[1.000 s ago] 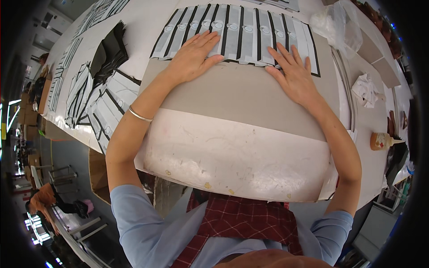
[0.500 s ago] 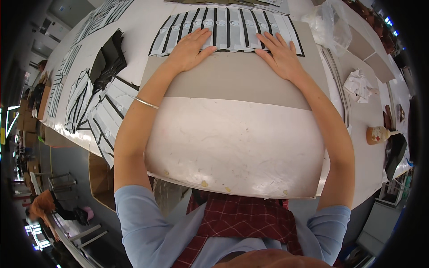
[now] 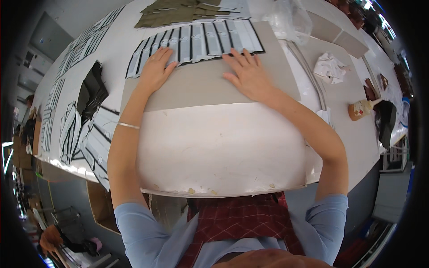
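A row of pale grey-blue strips with black edges [image 3: 185, 40] lies side by side on a grey board [image 3: 192, 91] in front of me. My left hand [image 3: 156, 71] rests open on the near left part of the row, its fingertips over the strips. My right hand [image 3: 250, 76] is open too, palm down, with fingers spread. Its fingertips reach the near edge of the row toward the right end, while the palm is over the grey board. Neither hand grips anything.
Olive fabric pieces [image 3: 167, 12] lie beyond the row. To the left are a dark stack [image 3: 91, 89] and loose black-edged strips [image 3: 96, 136]. On the right are a clear plastic bag [image 3: 288, 22], a crumpled white cloth [image 3: 330, 68] and a yellowish nozzle bottle [image 3: 359, 110].
The whole view has shifted, so the row appears further left and tilted. My right hand has drawn back toward me, its fingers now mostly off the strips. Both hands stay open.
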Demonstrator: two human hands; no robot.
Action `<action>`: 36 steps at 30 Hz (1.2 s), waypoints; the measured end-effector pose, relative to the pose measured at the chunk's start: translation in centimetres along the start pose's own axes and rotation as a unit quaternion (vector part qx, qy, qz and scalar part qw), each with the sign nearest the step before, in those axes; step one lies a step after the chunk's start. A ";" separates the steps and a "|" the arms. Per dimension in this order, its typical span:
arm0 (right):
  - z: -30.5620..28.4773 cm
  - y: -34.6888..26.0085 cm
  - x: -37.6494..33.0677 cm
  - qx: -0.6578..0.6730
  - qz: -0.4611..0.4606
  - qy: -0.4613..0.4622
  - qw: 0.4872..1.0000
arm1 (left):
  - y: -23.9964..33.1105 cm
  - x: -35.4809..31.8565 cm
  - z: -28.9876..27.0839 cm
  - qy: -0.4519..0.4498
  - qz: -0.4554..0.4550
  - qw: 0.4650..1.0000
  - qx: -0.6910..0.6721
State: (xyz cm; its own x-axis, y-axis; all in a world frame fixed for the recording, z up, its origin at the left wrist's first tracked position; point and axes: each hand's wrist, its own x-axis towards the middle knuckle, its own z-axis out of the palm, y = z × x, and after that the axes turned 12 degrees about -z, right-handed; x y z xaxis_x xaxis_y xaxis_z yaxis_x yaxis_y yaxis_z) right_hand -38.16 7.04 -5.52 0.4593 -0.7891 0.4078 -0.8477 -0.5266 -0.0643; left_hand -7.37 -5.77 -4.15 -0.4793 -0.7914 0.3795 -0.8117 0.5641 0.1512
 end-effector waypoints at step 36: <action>5.2 -30.3 16.3 0.187 -0.068 -0.140 0.970 | -4.8 -35.1 -17.5 0.131 -0.547 0.826 -0.027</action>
State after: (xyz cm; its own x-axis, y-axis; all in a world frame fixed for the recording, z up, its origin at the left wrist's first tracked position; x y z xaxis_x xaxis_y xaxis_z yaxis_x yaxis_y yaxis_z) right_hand -3.61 8.51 -1.67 0.6591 -0.7310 0.1767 -0.6418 -0.6692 -0.3745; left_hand 19.22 23.41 -2.21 0.6257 -0.7606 0.1729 -0.6922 -0.4392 0.5727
